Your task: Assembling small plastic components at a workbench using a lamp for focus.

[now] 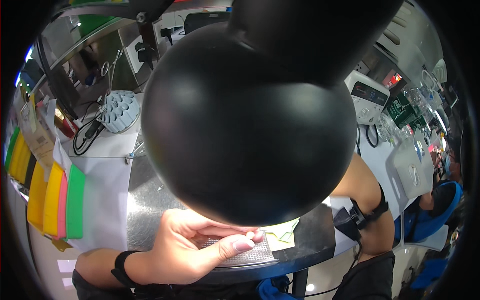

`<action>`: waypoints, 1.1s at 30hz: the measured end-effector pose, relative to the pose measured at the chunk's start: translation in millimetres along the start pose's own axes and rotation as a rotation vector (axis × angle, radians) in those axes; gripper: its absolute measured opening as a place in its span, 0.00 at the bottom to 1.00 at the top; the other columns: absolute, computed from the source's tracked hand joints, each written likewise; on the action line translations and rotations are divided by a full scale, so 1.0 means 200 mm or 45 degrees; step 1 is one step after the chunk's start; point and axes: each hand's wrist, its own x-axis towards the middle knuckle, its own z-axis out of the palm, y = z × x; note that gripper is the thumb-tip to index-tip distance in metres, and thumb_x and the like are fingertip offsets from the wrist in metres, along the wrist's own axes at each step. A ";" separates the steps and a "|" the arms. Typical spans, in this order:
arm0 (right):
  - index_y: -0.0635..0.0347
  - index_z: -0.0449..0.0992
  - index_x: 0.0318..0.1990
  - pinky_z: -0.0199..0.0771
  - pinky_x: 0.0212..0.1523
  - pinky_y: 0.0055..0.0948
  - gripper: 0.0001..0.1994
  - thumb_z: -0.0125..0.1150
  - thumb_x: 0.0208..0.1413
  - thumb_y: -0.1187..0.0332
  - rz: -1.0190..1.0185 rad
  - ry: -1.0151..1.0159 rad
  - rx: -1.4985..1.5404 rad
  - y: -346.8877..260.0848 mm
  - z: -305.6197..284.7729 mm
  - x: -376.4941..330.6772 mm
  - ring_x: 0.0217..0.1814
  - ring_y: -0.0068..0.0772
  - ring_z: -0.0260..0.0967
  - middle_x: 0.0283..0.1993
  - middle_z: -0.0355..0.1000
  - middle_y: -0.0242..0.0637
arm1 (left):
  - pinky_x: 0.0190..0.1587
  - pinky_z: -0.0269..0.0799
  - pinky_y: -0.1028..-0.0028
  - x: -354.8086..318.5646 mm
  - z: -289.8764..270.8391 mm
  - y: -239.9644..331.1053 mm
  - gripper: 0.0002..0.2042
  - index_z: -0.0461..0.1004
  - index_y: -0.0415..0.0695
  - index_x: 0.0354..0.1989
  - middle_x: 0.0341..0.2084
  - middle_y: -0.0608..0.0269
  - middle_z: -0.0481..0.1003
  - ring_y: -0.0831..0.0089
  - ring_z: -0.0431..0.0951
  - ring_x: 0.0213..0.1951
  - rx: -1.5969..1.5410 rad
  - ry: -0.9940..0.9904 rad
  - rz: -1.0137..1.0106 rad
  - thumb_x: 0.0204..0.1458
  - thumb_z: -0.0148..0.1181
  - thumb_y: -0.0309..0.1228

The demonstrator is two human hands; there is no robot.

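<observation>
A large black dome-shaped hood (250, 130), looking like a lamp shade, fills the middle and hides much of the work area. Just below its lower edge is my left hand (192, 247), with thumb and fingers closed together in a pinch. Whatever sits between the fingertips, if anything, is too small to make out. Under that hand lies a clear, finely textured plate (255, 256) at the table's near edge. Folded pale yellow-green paper (284, 234) rests right beside the plate. My right forearm reaches in behind the hood, which covers the right hand completely.
A metal work surface (142, 220) curves along the front. At left stand yellow, pink and green bins (75, 200) and a grey tool holder (118, 112) with cables. On the right are a white control box (367, 97), a white container (411, 170) and a seated person (435, 205).
</observation>
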 end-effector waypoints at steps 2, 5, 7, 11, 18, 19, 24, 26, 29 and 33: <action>0.65 0.80 0.45 0.76 0.44 0.40 0.16 0.69 0.52 0.65 -0.046 0.183 -0.156 0.04 -0.02 0.01 0.42 0.43 0.78 0.38 0.80 0.42 | 0.58 0.77 0.74 0.00 0.00 0.01 0.11 0.80 0.29 0.50 0.47 0.47 0.83 0.70 0.83 0.50 -0.209 -0.107 -0.141 0.60 0.63 0.18; 0.65 0.77 0.49 0.73 0.52 0.43 0.17 0.66 0.53 0.67 0.063 0.544 -0.028 0.14 0.06 0.13 0.50 0.49 0.75 0.47 0.77 0.45 | 0.58 0.77 0.74 0.01 -0.01 0.01 0.11 0.79 0.29 0.50 0.47 0.46 0.82 0.70 0.83 0.50 -0.264 -0.102 -0.199 0.60 0.63 0.18; 0.65 0.76 0.52 0.71 0.56 0.45 0.18 0.64 0.54 0.69 0.142 0.782 0.059 0.17 0.10 0.18 0.55 0.54 0.72 0.53 0.76 0.47 | 0.58 0.77 0.73 0.00 -0.02 0.01 0.11 0.79 0.28 0.50 0.47 0.46 0.83 0.69 0.83 0.50 -0.243 -0.100 -0.200 0.60 0.62 0.17; 0.65 0.75 0.51 0.71 0.56 0.44 0.18 0.65 0.53 0.68 0.114 0.913 -0.087 0.26 0.10 0.18 0.55 0.54 0.72 0.52 0.76 0.47 | 0.59 0.77 0.71 -0.01 -0.03 -0.01 0.11 0.78 0.27 0.50 0.45 0.45 0.83 0.67 0.84 0.50 -0.250 -0.154 -0.151 0.60 0.62 0.16; 0.63 0.77 0.48 0.74 0.48 0.43 0.20 0.70 0.47 0.64 -0.188 0.620 -0.650 0.12 0.02 -0.02 0.47 0.54 0.74 0.47 0.77 0.47 | 0.59 0.77 0.70 0.00 -0.05 0.01 0.11 0.77 0.28 0.51 0.44 0.46 0.83 0.68 0.84 0.49 -0.279 -0.230 -0.193 0.61 0.62 0.17; 0.62 0.79 0.44 0.76 0.42 0.43 0.19 0.71 0.46 0.63 -0.252 0.674 -0.614 0.11 0.03 -0.03 0.42 0.52 0.75 0.43 0.78 0.44 | 0.59 0.77 0.70 0.00 -0.05 0.01 0.11 0.77 0.28 0.51 0.44 0.46 0.83 0.68 0.84 0.49 -0.279 -0.231 -0.192 0.61 0.62 0.17; 0.58 0.81 0.32 0.76 0.33 0.39 0.13 0.74 0.42 0.61 -0.561 0.345 -0.716 -0.01 0.04 -0.06 0.33 0.44 0.77 0.35 0.79 0.35 | 0.58 0.78 0.70 0.01 -0.06 0.01 0.11 0.78 0.28 0.51 0.44 0.46 0.83 0.68 0.84 0.49 -0.175 -0.265 -0.164 0.61 0.61 0.17; 0.58 0.84 0.34 0.79 0.36 0.37 0.17 0.77 0.40 0.56 -0.573 0.382 -0.692 -0.09 0.08 -0.07 0.37 0.43 0.80 0.38 0.81 0.35 | 0.58 0.78 0.71 0.02 -0.06 0.00 0.10 0.78 0.29 0.50 0.45 0.46 0.83 0.69 0.84 0.49 -0.175 -0.253 -0.155 0.61 0.61 0.17; 0.57 0.84 0.34 0.78 0.35 0.36 0.17 0.77 0.40 0.56 -0.521 0.386 -0.603 -0.19 0.12 -0.04 0.36 0.42 0.80 0.37 0.81 0.34 | 0.57 0.78 0.72 0.02 -0.05 0.01 0.09 0.78 0.28 0.47 0.45 0.45 0.83 0.69 0.84 0.48 -0.124 -0.255 -0.121 0.60 0.62 0.17; 0.56 0.84 0.34 0.77 0.34 0.35 0.18 0.77 0.40 0.55 -0.480 0.382 -0.430 -0.19 0.15 0.03 0.35 0.40 0.79 0.37 0.81 0.33 | 0.53 0.78 0.73 0.00 -0.04 0.05 0.08 0.80 0.29 0.46 0.44 0.47 0.84 0.70 0.84 0.47 0.153 -0.183 -0.101 0.60 0.64 0.19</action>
